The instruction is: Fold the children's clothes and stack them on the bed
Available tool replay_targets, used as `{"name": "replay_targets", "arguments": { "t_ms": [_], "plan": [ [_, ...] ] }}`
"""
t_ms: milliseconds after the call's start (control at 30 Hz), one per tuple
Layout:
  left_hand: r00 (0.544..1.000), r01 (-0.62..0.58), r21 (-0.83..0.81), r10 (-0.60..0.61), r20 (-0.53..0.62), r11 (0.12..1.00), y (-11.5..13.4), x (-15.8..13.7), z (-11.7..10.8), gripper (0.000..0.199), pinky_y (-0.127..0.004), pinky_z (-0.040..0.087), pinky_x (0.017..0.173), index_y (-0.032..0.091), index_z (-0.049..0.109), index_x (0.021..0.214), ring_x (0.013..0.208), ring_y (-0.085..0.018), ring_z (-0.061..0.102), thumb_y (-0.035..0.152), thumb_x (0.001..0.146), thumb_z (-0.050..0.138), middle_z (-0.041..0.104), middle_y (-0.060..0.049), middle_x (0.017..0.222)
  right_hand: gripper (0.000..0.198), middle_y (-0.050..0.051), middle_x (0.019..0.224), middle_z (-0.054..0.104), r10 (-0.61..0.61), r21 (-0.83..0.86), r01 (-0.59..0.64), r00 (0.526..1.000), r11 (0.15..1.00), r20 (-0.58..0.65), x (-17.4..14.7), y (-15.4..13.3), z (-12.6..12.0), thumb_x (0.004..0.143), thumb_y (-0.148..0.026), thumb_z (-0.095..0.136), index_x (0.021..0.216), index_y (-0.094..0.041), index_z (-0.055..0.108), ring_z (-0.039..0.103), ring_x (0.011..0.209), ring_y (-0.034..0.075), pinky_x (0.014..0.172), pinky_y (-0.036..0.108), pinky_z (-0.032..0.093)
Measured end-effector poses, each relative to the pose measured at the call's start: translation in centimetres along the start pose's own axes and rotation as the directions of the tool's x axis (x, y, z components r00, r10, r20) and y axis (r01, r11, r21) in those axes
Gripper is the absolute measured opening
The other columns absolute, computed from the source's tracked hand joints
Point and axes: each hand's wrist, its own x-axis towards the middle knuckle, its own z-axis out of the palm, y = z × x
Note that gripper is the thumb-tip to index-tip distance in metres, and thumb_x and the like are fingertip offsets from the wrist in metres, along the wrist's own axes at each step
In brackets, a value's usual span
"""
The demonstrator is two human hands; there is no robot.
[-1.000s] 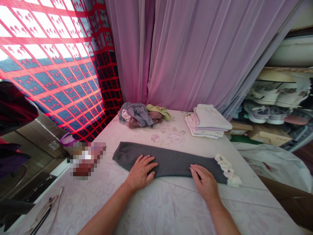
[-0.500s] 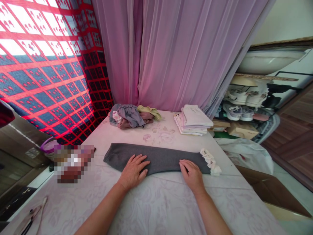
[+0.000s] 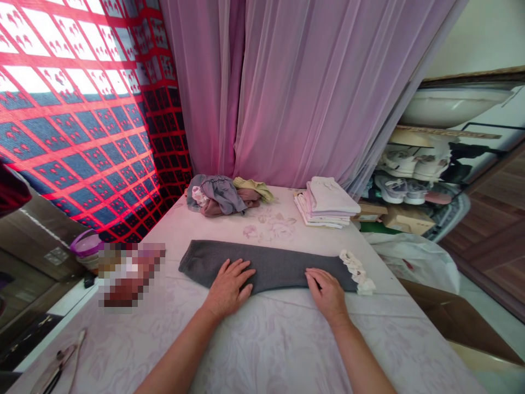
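Note:
A pair of dark grey trousers [image 3: 283,266], folded lengthwise, lies across the table with the waistband to the left and cream ruffled cuffs [image 3: 357,272] to the right. My left hand [image 3: 230,287] rests palm down on the lower edge near the waist half, its fingers spread and the thumb apart. Closer to the cuffs, my right hand [image 3: 328,295] lies on the cloth with fingers together and slightly bent. Neither hand grasps the fabric.
A heap of crumpled clothes [image 3: 223,196] sits at the back left. Folded light clothes [image 3: 328,202] are stacked at the back right. A blurred-out object [image 3: 131,276] lies on the left. A shoe rack [image 3: 414,164] and an open cardboard box [image 3: 459,317] stand right of the table.
The whole view has shifted slightly, so everything appears a little further right. Both hands keep their places on the trousers, which look unchanged.

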Motion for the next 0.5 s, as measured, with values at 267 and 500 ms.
{"name": "replay_targets", "arguments": {
  "t_ms": [267,500],
  "plan": [
    [0.998,0.001,0.064,0.002,-0.06,0.998,-0.87,0.03,1.0,0.046,-0.059,0.015,0.115,0.028,0.054,0.133,0.136,-0.029,0.039,0.04,0.089,0.049,0.05,-0.005,0.143,0.033,0.008,0.112,0.071,0.091,-0.215,-0.079,0.995,0.973,0.044,-0.13,-0.06,0.46,0.092,-0.032,0.043,0.104,-0.021,0.072,0.061,0.108,0.023,0.093,0.039,0.043],
    [0.999,-0.005,0.06,0.009,-0.051,0.998,-0.98,0.15,0.92,0.045,-0.058,0.019,0.114,0.029,0.055,0.132,0.135,-0.029,0.04,0.041,0.09,0.047,0.051,-0.005,0.143,0.032,0.007,0.113,0.07,0.118,-0.213,-0.101,0.991,0.972,0.067,-0.1,0.04,0.45,0.091,-0.031,0.044,0.101,-0.022,0.072,0.061,0.108,0.023,0.094,0.039,0.042]
  ]
}}
